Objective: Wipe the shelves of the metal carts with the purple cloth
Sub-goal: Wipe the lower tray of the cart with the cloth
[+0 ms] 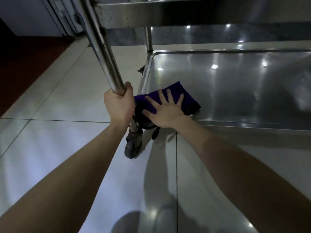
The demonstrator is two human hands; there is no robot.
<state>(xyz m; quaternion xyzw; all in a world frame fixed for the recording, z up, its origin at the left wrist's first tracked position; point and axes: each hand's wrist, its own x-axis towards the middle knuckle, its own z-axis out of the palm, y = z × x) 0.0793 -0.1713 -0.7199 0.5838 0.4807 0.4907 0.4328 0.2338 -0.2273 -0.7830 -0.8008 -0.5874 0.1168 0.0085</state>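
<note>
A folded purple cloth (178,93) lies on the near left corner of the metal cart's bottom shelf (235,91). My right hand (165,111) presses flat on the cloth with its fingers spread. My left hand (120,105) grips the cart's upright steel post (104,52) just left of the shelf. The near left part of the cloth is hidden behind my hands. The edge of a higher shelf (168,12) runs across the top of the view.
A grey caster wheel (132,148) sits on the pale tiled floor (58,115) below my left hand. A second cart leg (149,39) stands at the far left corner. A dark red floor strip (25,68) and a door frame lie at the left.
</note>
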